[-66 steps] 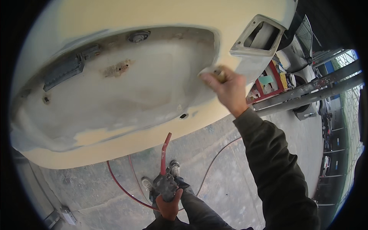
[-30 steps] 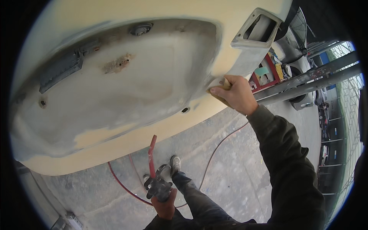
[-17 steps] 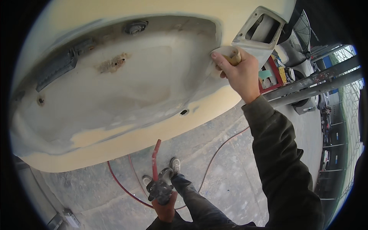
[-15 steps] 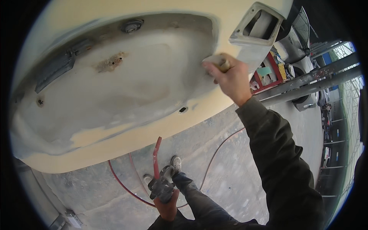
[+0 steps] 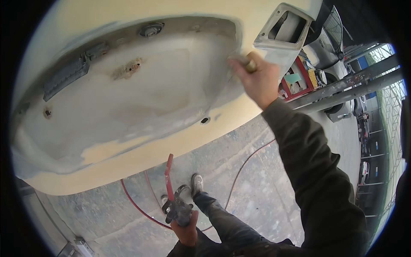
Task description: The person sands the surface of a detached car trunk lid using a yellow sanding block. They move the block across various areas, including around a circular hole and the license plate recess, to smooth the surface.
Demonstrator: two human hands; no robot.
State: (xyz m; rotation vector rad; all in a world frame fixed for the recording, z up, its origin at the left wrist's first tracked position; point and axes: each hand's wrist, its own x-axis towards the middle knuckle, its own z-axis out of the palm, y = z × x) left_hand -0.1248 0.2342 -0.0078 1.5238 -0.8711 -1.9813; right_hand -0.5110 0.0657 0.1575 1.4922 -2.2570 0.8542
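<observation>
A car body panel (image 5: 171, 90), cream at its border with a sanded grey recess, fills the upper left. My right hand (image 5: 259, 79) is closed on a small tan piece (image 5: 251, 65), like rolled sandpaper, at the recess's right edge; blur hides its exact kind. Low in the middle, my left hand (image 5: 186, 231) is wrapped round a dusty dark power tool (image 5: 180, 212) with a bent red tube (image 5: 169, 175) pointing up. That tool hangs below the panel's lower edge, apart from it.
A rectangular opening (image 5: 284, 26) sits at the panel's upper right. Beyond it are a red-framed cart (image 5: 297, 81) and grey metal beams (image 5: 342, 88). A red hose (image 5: 139, 209) crosses the concrete floor (image 5: 257, 184) by my shoes. A grey bracket (image 5: 68, 79) juts from the recess.
My right hand has shifted slightly along the recess edge, still gripping the tan piece. The tool in my left hand has moved a little left. The view has shifted slightly.
</observation>
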